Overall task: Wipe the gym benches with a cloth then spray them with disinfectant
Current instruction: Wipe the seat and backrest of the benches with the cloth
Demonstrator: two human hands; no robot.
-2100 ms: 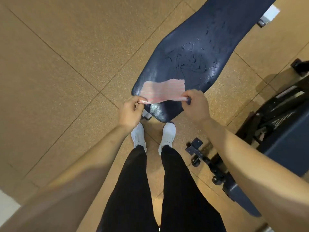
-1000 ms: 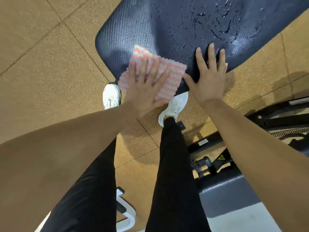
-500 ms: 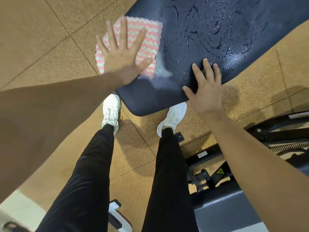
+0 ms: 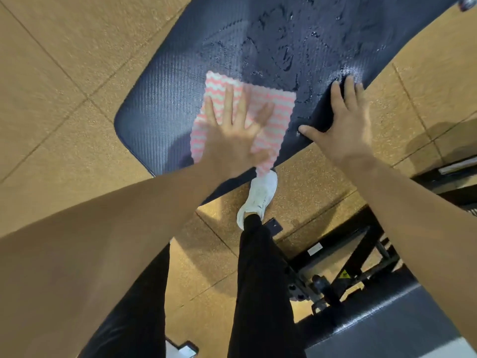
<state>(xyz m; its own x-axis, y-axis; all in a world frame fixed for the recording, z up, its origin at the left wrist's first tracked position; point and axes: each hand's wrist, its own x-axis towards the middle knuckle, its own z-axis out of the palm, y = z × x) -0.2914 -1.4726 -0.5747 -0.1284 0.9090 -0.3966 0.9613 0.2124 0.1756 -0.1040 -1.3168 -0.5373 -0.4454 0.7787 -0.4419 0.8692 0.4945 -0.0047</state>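
A dark blue padded gym bench [image 4: 167,81] fills the upper middle of the head view, its far part streaked with wet droplets. A pink-and-white zigzag cloth [image 4: 271,109] lies flat on the near end of the pad. My left hand [image 4: 235,135] presses on the cloth with fingers spread and straight; it is motion-blurred. My right hand [image 4: 340,125] rests flat on the bench's right edge, fingers straight, thumb out to the left, holding nothing.
Brown speckled rubber floor tiles [image 4: 64,73] surround the bench. My legs in black trousers and a white shoe [image 4: 258,197] stand below the pad. A black machine frame [image 4: 343,257] and another dark pad [image 4: 387,319] sit at lower right.
My left hand has slid the cloth from the bench's left edge back right toward the pad's middle. My right hand has stayed planted on the right edge.
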